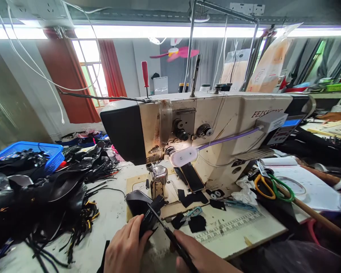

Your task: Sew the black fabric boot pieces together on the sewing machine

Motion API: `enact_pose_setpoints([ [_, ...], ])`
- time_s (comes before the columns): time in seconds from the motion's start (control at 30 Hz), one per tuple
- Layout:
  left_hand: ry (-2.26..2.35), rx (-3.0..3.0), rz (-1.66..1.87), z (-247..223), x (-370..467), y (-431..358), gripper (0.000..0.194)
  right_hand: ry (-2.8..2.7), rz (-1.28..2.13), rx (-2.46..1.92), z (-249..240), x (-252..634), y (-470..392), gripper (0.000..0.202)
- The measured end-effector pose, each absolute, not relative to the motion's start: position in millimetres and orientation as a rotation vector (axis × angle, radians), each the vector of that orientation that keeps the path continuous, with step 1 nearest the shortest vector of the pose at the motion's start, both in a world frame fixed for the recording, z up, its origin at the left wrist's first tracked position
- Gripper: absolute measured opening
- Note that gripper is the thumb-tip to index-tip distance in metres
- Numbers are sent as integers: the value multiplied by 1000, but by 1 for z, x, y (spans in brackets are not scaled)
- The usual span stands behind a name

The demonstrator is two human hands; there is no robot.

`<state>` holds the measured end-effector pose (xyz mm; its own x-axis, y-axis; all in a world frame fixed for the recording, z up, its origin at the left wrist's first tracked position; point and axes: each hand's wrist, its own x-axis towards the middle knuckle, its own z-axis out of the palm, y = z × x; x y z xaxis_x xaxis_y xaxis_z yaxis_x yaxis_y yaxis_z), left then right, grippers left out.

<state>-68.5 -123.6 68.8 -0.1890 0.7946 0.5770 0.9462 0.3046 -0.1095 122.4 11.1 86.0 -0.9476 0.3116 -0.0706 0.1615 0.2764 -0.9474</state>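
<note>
From here, the left hand (125, 246) is pinching a black piece (149, 220) before the sewing machine (216, 125); the right hand (193, 248) is gripping a dark-handled tool (177, 242), its tip overlapping the piece, contact unclear, its lower end running out of view.

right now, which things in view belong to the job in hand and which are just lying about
In use:
black piece, in the left hand
black-handled tool, in the right hand
sewing machine, probably, just beyond them

Seemingly idle:
green-handled scissors
light-blue snips
red-handled screwdriver, upright
blue basket
</note>
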Motion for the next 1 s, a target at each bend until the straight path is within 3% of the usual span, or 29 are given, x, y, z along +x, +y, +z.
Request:
enact_pose_setpoints([
  [0.13, -2021, -1622, -351, 74, -70, -124, 28, -2433, 1739, -430, 89, 116, 13, 43],
  [0.53, -1849, -1885, -188, 67, -62, -113, 30, -2407, 1552, -973, 43, 156, 1, 36],
  [0.67, -1866, -1948, -134, 70, -63, -114, 32, -2478, 1091, -1215, 27, 170, 27, 34],
  [0.77, -1948, -1996, -69, 73, -66, -121, 44, -2578, 587, -1416, 20, 179, 59, 19],
  [0.83, -1987, -1997, -52, 72, -67, -126, 52, -2591, 362, -1459, 21, 177, 71, 22],
  [0.9, -2057, -1916, -90, 68, -64, -131, 55, -2567, 169, -1301, 29, 166, 65, 31],
  [1.0, -2143, -1769, -235, 60, -58, -141, 52, -2571, 77, -641, 46, 131, 29, 39],
])
